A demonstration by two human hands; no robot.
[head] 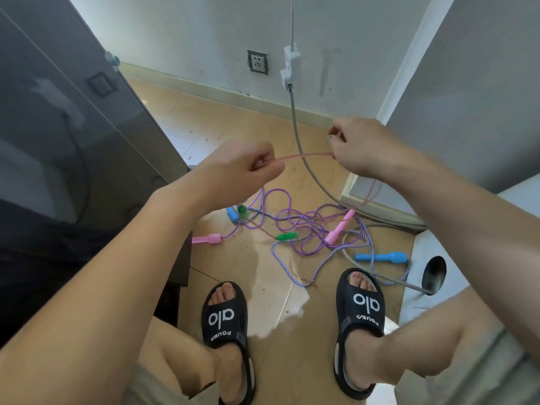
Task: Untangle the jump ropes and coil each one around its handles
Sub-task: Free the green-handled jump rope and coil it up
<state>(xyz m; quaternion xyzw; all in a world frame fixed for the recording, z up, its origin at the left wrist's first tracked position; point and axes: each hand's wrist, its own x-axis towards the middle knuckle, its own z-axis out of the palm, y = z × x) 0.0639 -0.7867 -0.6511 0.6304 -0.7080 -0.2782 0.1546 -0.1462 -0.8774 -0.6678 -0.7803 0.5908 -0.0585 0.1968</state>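
On a tan tiled floor [263, 118] by a grey wall, the tangle of jump ropes [306, 229] lies just ahead of the person's sandals. The left hand [245, 168] and right hand [359, 147] each pinch a thin pinkish cord [304, 155], stretched left to right between their curled fingers. It looks light and limp, likely best held near a handle.

A single wide-angle view looks from the person's head, forward and steeply down. Both forearms enter from the lower corners, close to the lens. The floor [263, 287] fills the frame's middle, farther off. A wall [190, 39] runs across the top, its lines bowed by the lens.
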